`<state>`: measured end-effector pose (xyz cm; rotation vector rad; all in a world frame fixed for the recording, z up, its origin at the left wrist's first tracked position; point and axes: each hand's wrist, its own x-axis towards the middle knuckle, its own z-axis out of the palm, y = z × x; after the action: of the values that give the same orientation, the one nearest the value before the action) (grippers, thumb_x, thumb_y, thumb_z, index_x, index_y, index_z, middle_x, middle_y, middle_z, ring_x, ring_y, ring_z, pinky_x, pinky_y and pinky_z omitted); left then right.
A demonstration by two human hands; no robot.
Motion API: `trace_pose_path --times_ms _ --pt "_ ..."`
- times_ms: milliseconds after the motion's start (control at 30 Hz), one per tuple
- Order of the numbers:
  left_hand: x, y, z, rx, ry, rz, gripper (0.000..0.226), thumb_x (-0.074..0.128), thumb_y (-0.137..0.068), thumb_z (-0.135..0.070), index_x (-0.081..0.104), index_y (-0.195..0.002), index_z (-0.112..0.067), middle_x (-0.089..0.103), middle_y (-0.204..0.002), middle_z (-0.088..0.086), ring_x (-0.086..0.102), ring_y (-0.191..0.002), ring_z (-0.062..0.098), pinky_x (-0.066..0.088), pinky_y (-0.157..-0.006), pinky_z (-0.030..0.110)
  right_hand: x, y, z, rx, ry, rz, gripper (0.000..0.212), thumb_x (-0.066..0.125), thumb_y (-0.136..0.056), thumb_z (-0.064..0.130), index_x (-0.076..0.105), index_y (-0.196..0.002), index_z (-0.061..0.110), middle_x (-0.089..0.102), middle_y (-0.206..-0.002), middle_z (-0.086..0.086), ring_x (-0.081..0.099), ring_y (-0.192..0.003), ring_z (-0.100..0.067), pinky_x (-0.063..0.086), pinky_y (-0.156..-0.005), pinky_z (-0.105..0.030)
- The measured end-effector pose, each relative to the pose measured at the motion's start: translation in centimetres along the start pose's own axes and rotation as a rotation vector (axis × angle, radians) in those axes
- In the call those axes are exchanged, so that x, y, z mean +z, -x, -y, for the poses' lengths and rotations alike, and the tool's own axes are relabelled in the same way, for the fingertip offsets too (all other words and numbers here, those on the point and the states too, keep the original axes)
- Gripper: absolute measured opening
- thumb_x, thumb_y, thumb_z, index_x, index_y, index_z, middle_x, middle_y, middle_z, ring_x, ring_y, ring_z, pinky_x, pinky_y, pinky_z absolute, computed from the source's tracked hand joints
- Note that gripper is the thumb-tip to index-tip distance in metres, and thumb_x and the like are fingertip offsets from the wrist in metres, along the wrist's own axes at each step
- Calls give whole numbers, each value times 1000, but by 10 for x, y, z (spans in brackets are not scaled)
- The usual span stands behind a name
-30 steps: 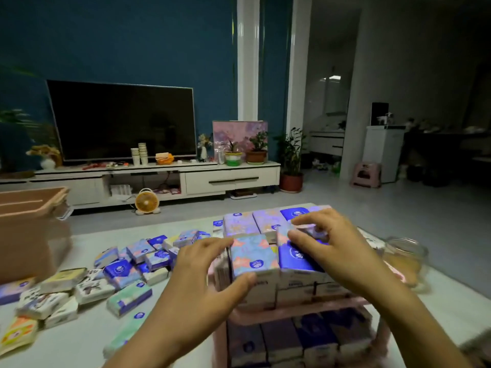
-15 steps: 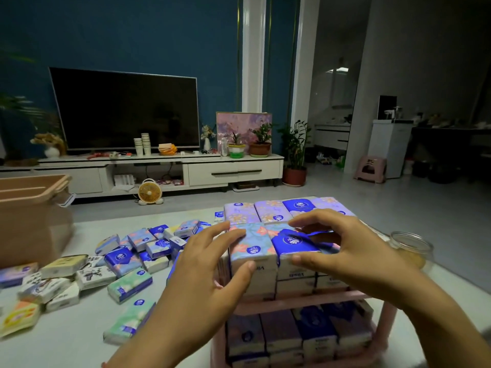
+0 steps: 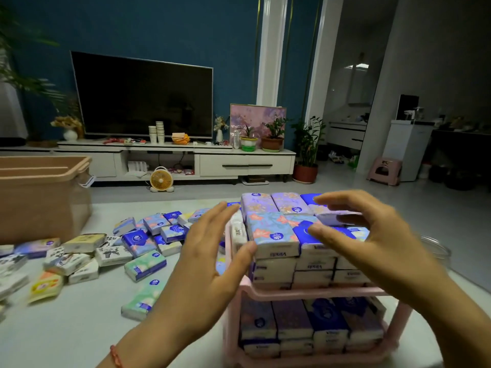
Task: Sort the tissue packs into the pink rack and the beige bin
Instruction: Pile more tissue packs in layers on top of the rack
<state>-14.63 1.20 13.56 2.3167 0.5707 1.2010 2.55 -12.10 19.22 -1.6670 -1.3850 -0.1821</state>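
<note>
Left forearm (image 3: 162, 338) and right forearm (image 3: 449, 312) enter from the lower edge and converge forward. Left hand (image 3: 210, 261): palm turned inward, fingers (image 3: 212, 221) straight and slightly spread, thumb (image 3: 245, 252) extended sideways; it grips nothing. Right hand (image 3: 372, 243): palm down, fingers (image 3: 334, 200) arched in a loose C opposite the thumb (image 3: 318, 231), not closed; outline slightly blurred.

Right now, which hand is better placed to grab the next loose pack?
Probably left. The left hand is open beside the pink rack, next to the loose packs on the table. The right hand hangs over the rack's top stack, farther away.
</note>
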Motion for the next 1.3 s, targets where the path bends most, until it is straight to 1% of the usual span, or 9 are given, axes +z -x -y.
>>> trace_pose_path --times_ms 133,267,400,533,633,733,933,1167,1300 --pt "-19 26 44 -150 -19 -128 42 48 -83 -57 45 -121 -40 40 -130 -21 42 -118 -5 28 -95 0 23 11 36 -140 -235 -113 7 61 -79 30 66 -84 29 68 -89 17 64 -84 -5 48 -72 -11" --pt "-43 57 97 -495 -54 -167 40 59 -87 -10 47 -122 -26 39 -126 -2 52 -112 18 42 -94 29 75 26 67 -304 -265 150 11 57 -81 30 67 -84 25 66 -83 15 61 -76 -1 44 -68 -5" --pt "-71 64 122 -734 -74 -138 45 55 -90 -13 42 -133 -16 34 -139 6 51 -114 21 38 -94 27 132 31 78 -257 -268 381 11 57 -83 29 67 -83 25 65 -86 17 60 -77 -1 42 -69 -6" --pt "-94 72 134 -765 -90 -125 44 52 -92 -19 40 -134 -19 33 -141 2 48 -113 16 37 -94 24 194 25 81 -130 -270 515 17 60 -87 15 61 -84 32 65 -86 13 58 -82 0 44 -70 -9" --pt "-108 83 144 -804 -122 -130 40 50 -92 -20 42 -131 -18 33 -140 2 49 -109 15 38 -93 23 251 12 73 -76 -131 563 21 58 -88 19 53 -105 31 57 -107 13 53 -94 -1 43 -86 -18" --pt "-118 93 153 -828 -129 -130 36 50 -92 -20 44 -128 -18 34 -138 2 49 -116 18 39 -96 24 314 -16 59 5 -18 558 38 57 -89 20 46 -126 19 50 -124 0 49 -110 -14 40 -93 -24" --pt "-129 97 162 -817 -140 -103 33 45 -95 -23 42 -127 -23 31 -137 -4 43 -121 13 36 -96 21 404 -81 30 160 187 495 55 52 -89 15 33 -140 10 38 -142 -17 39 -127 -32 37 -98 -38" --pt "-130 76 176 -833 -24 -146 32 44 -94 -19 45 -126 -20 37 -135 -2 45 -120 14 40 -96 25 428 -92 21 126 464 435 39 53 -90 22 46 -123 3 53 -120 -17 51 -108 -31 47 -83 -38" --pt "-115 57 175 -818 132 -207 41 47 -93 -22 40 -133 -21 41 -137 -1 46 -121 17 39 -101 29 397 -87 51 286 -5 211 15 48 -88 11 57 -97 2 59 -87 -13 52 -76 -26 35 -54 -28"
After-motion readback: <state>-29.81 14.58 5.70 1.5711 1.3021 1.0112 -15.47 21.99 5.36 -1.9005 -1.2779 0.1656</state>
